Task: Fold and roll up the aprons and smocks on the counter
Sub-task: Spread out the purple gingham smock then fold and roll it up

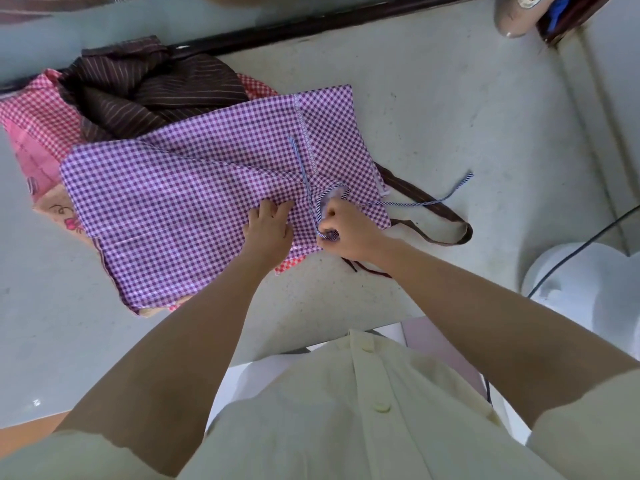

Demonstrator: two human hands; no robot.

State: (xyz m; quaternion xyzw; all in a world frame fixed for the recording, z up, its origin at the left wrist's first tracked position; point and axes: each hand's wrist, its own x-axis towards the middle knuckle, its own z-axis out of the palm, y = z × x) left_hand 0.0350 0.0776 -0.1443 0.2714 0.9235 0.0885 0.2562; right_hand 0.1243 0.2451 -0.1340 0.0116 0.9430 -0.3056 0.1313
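The purple checked apron (pixel 194 188) is lying spread on the bench (pixel 450 116), right half folded in over the middle. It's on top of the rest of the pile: a brown striped apron (pixel 145 88) bunched up behind it and a pink checked one (pixel 38 112) poking out to the left. The left hand (pixel 268 225) is flat on the cloth with fingers pretty much straight, just pinning the fold down and not gripping anything. The right hand (pixel 346 230) is curled up tight beside it at the near edge, pinching the striped tie string (pixel 415 203). One length of the string trails off across the bench to the right, and another runs up over the fold. So I'd say we're in the fold stage on this one, specifically sorting out the ties so they don't flop around — no rolling yet, the thing is flat as a pancake. Next move, if you ask me, is getting that loose string laid inside the fold, then folding the far side over to make a strip narrow enough to roll. Left hand will want to keep weight on the cloth so the fold doesn't slide on the stuff underneath. There's also a brown strap (pixel 464 233) from another apron sticking out under the right edge — worth not catching that in the roll.
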